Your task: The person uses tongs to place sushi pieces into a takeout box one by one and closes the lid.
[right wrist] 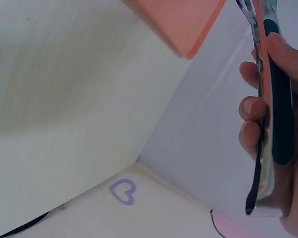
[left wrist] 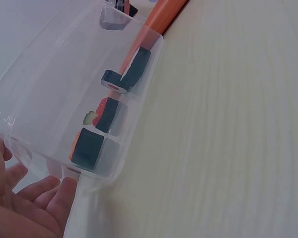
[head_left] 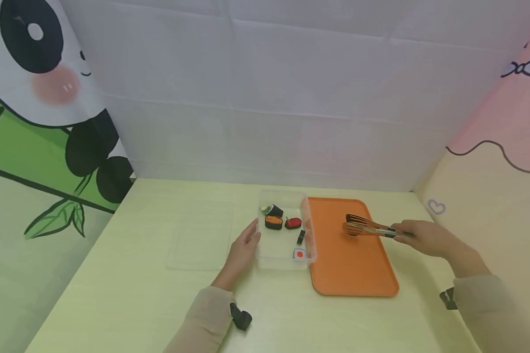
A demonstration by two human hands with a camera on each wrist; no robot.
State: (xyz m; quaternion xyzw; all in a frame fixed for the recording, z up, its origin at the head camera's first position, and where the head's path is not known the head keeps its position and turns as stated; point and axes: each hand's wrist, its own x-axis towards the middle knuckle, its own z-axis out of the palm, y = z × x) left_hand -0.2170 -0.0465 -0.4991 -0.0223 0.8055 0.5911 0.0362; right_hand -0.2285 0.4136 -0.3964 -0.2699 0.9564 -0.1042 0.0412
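A clear plastic box (head_left: 279, 264) stands on the table with several toy sushi pieces inside. Among them are an orange-topped piece (head_left: 274, 222), a red-topped piece (head_left: 293, 223), a cucumber roll (head_left: 275, 211) and a white roll with a red centre (head_left: 299, 253). My left hand (head_left: 243, 250) touches the box's left wall from outside, its fingers (left wrist: 64, 198) relaxed against the plastic. In my right hand (head_left: 428, 238) I grip metal tongs (head_left: 371, 228) with dark handle grips. Their tips hover over the orange tray (head_left: 349, 272), with nothing seen between them.
A clear flat lid (head_left: 200, 235) lies on the table (head_left: 128, 294) left of the box. The tray sits right beside the box's right wall. Behind the table hangs a pale cloth backdrop (head_left: 282, 98), with printed panels on both sides.
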